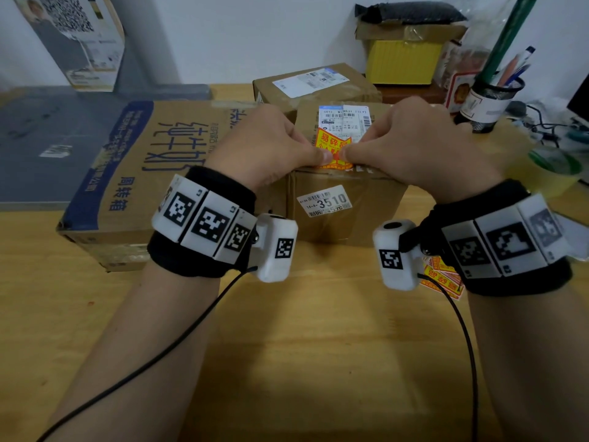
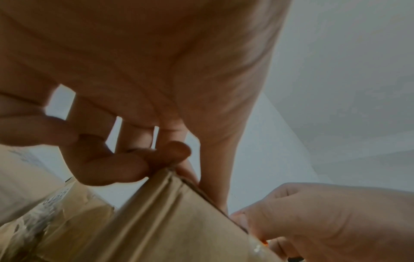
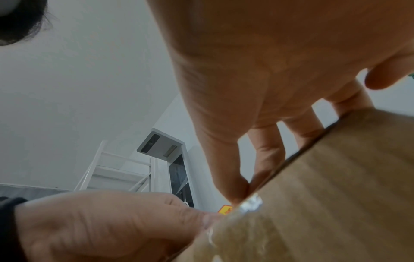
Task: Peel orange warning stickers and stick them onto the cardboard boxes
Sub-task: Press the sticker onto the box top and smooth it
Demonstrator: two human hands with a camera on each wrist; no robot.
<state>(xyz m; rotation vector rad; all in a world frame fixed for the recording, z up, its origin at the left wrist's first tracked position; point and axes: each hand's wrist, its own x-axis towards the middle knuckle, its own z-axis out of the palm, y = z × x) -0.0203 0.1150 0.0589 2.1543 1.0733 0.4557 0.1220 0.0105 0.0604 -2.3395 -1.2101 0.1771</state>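
Observation:
An orange warning sticker (image 1: 331,143) lies on top of a small cardboard box (image 1: 344,215), below its white shipping label and reaching the front edge. My left hand (image 1: 310,148) and right hand (image 1: 355,145) meet over it, both thumb tips pressing on its lower middle and the fingers reaching over the box top. The right wrist view shows a sliver of the sticker (image 3: 225,209) at the box edge (image 3: 336,195) under my thumb. In the left wrist view my fingers touch the box corner (image 2: 168,221). More orange stickers (image 1: 441,275) lie on the table under my right wrist.
A large printed carton (image 1: 143,161) lies flat to the left, touching the small box. Another labelled box (image 1: 315,84) stands behind. At the right are a mesh pen holder (image 1: 490,100), a green tape roll (image 1: 554,167) and a yellow box (image 1: 401,62).

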